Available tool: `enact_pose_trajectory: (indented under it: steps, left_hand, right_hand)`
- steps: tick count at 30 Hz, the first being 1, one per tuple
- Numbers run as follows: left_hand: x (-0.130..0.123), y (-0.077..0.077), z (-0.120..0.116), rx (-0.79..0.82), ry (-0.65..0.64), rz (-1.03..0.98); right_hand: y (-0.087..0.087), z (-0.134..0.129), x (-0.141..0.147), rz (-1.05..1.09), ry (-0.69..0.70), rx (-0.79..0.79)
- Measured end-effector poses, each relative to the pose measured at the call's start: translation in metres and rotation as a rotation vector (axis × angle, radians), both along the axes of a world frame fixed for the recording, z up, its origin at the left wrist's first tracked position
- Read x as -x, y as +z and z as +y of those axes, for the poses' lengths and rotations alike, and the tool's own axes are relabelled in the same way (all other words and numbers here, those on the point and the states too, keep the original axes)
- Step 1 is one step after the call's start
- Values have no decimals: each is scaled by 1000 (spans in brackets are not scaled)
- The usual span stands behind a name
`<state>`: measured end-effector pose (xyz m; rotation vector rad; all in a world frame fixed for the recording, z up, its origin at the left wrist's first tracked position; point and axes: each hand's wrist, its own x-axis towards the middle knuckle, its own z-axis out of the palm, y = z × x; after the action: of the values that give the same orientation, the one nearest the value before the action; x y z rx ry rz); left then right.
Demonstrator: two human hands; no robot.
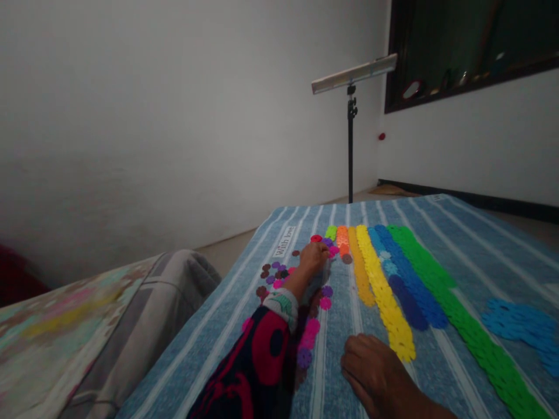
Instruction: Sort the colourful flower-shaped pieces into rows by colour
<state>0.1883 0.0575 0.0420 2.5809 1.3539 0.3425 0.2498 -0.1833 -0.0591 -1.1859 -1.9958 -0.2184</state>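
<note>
Curling by pink discs (334, 251) left of the yellow row (386, 294), my left hand (313, 257) hides any grip; likely light, stiff, they suit rim-pinching.

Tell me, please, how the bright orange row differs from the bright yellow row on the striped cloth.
The orange row is short, while the yellow row runs much farther toward the camera. A brown disc lies at the orange row's near end, whereas the yellow row ends in yellow. The orange row's near end is closer to the left hand; the yellow row's, to the right hand. Both lie on the striped cloth.
</note>
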Motion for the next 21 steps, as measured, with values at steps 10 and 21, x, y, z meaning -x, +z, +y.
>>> enact_pose_trajectory:
  steps: [10, 21]
  left_hand:
    - [-37, -14, 24, 4, 68, 84]
    - [-40, -11, 27, -30, 45, 148]
  right_hand:
    - [1, 6, 2, -7, -64, -77]
    - [1, 5, 2, -11, -47, -65]
